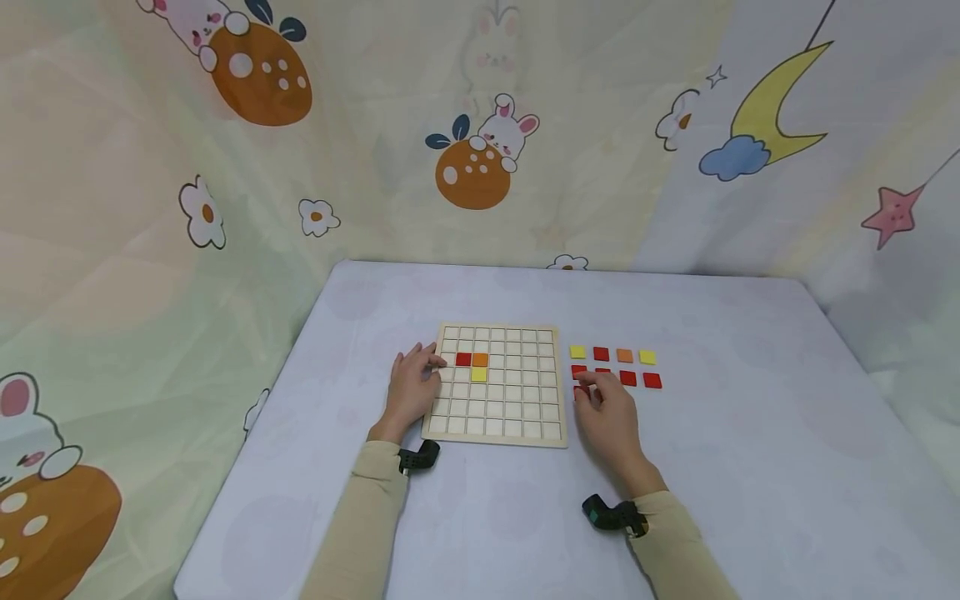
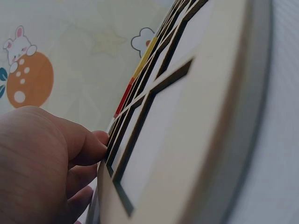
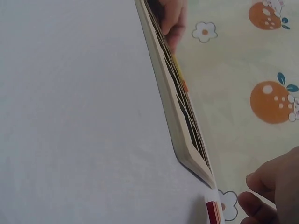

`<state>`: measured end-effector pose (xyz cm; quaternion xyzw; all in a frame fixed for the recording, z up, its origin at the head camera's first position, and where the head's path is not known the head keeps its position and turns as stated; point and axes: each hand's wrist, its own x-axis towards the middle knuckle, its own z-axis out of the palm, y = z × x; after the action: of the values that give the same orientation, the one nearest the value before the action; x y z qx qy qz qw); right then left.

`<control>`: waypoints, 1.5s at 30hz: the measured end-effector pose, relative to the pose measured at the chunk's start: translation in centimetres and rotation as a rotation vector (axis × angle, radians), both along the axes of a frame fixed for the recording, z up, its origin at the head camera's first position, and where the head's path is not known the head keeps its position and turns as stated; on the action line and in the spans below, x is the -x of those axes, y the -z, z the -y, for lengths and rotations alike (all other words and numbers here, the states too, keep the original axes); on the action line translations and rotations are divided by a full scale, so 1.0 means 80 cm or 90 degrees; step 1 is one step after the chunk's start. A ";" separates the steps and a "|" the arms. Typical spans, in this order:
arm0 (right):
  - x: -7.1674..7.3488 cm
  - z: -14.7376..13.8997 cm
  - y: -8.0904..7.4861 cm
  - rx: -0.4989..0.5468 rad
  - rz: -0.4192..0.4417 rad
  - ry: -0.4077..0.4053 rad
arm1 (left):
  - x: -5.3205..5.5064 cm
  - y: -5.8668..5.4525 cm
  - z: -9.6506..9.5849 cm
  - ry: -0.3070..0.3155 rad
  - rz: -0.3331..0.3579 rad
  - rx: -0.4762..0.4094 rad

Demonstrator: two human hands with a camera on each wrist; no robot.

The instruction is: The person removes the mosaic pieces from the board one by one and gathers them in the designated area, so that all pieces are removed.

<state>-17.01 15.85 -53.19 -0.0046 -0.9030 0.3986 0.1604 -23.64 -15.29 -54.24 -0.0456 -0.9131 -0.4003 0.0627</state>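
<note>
A square wooden grid board [image 1: 522, 386] lies flat on the table. In its upper left cells sit a red tile [image 1: 463, 359] and an orange tile [image 1: 480, 360] side by side, with a yellow tile [image 1: 478, 375] below the orange one. My left hand [image 1: 411, 387] holds the board's left edge, its thumb [image 2: 88, 147] against the frame. Over the loose red tiles [image 1: 627, 378] right of the board is my right hand [image 1: 611, 421], thumb and forefinger bent and apart in the right wrist view. It partly hides some red tiles; I see nothing in its fingers.
A back row of loose tiles holds a yellow tile [image 1: 577, 352], a red tile [image 1: 601, 353], an orange tile [image 1: 625, 356] and another yellow tile [image 1: 647, 357]. A printed curtain [image 1: 390, 108] hangs behind the white table [image 1: 750, 400]. Each wrist wears a black camera.
</note>
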 end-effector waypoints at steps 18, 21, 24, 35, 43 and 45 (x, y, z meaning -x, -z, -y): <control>0.017 0.058 -0.006 -0.015 0.050 -0.089 | 0.000 0.004 0.001 -0.001 -0.006 -0.004; 0.020 0.070 -0.005 -0.016 0.049 -0.100 | 0.000 0.004 0.000 -0.001 -0.004 -0.001; 0.023 0.081 -0.005 -0.021 0.044 -0.110 | 0.000 0.005 0.000 -0.001 -0.003 -0.002; 0.041 0.115 -0.009 -0.056 0.033 -0.134 | -0.001 0.005 0.003 -0.004 -0.001 -0.009; 0.051 0.130 -0.005 -0.093 0.021 -0.151 | 0.003 0.008 0.003 -0.003 -0.004 0.001; 0.052 0.132 -0.005 -0.098 0.026 -0.152 | 0.003 0.008 0.003 -0.002 -0.007 0.001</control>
<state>-21.19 5.26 -52.77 0.1066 -0.9282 0.3442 0.0933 -23.87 -15.55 -54.85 -0.0463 -0.9131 -0.3992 0.0686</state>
